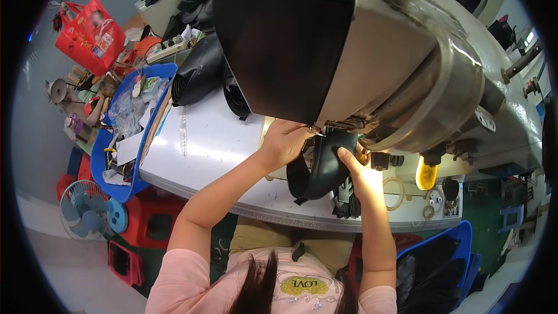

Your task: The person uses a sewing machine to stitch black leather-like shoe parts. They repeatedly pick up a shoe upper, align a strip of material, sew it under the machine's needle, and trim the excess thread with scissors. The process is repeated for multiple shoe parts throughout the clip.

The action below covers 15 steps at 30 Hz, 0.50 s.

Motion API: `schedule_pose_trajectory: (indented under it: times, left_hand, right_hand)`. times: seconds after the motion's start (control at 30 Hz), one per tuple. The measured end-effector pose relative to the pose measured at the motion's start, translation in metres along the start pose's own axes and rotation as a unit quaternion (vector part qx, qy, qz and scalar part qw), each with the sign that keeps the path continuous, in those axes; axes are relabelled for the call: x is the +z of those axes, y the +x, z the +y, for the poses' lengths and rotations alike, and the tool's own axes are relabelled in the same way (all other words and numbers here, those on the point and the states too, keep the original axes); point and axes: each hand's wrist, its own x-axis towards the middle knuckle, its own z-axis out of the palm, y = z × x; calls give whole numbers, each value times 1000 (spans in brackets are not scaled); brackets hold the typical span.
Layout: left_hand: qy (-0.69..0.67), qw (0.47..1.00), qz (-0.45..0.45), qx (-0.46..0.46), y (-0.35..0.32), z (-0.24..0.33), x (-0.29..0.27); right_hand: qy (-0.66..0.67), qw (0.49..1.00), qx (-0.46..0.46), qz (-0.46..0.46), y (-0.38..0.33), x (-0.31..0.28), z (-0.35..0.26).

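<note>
A curved black leather piece (331, 163), shaped like a shoe upper, is held upright under the head of a large industrial sewing machine (401, 52). My right hand (356, 166) grips its right side, thumb on the outer face and the other fingers partly hidden behind. Close to the needle area, at the piece's upper left, my left hand (285, 144) is closed in a pinch. A small shiny tip shows at its fingertips, too small to name. The machine head hides the spot where the leather meets the needle.
Rolled black leather pieces (200, 72) lie on the white table (203, 134) behind the left arm. At left are a blue basket (145, 177) of plastic and scraps, a red bag (92, 38) and a fan (84, 212). A lit yellow lamp (427, 172) hangs right; a blue bin (465, 238) holds black pieces.
</note>
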Motion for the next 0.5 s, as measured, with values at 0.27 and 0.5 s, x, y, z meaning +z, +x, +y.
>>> schedule_pose_trajectory:
  times: [0.27, 0.5]
  left_hand:
    - [-64, 990, 28, -123, -16, -12, 8]
    - [-73, 988, 22, -133, -17, -8, 18]
  right_hand:
    - [-560, 756, -301, 153, -74, -99, -42]
    - [-599, 556, -324, 476, -34, -503, -176]
